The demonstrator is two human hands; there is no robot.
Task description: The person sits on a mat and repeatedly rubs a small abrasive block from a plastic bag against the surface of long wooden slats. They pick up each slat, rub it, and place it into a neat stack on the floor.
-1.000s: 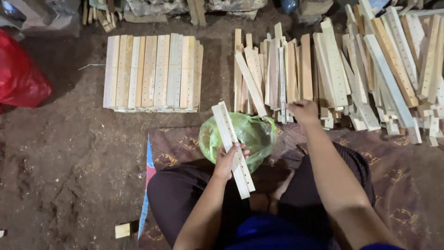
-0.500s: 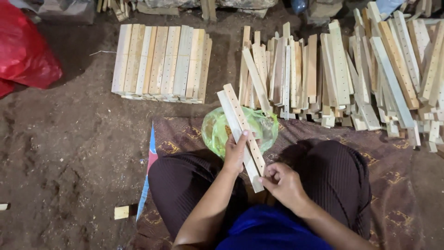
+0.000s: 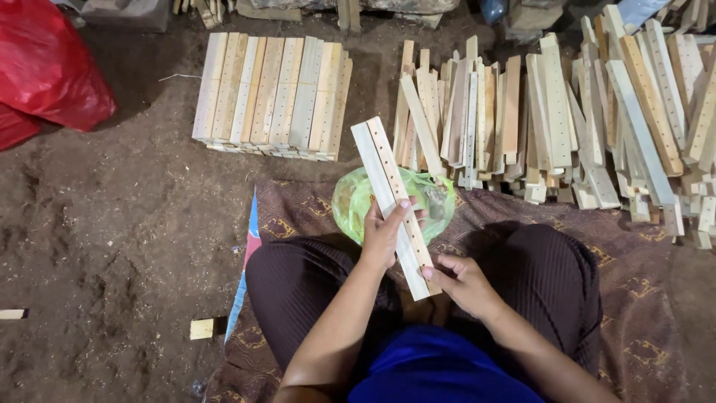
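Wooden slats (image 3: 394, 200), two of them laid side by side, sit tilted above the person's lap, their far ends pointing away over a green plastic bag (image 3: 358, 201). One slat shows a row of small drilled holes. Left hand (image 3: 384, 233) wraps around the pair near the middle, fingers curled over the top and thumb underneath, the forearm rising from the lower left. Right hand (image 3: 464, 282) pinches the near end between thumb and fingertips, wrist bent inward. One patterned cloth (image 3: 641, 283) lies under the crossed legs. One neat stack of slats (image 3: 272, 97) rests on the dirt ahead; one loose heap (image 3: 567, 112) spreads to the right. One red bag (image 3: 45, 71) lies far left.
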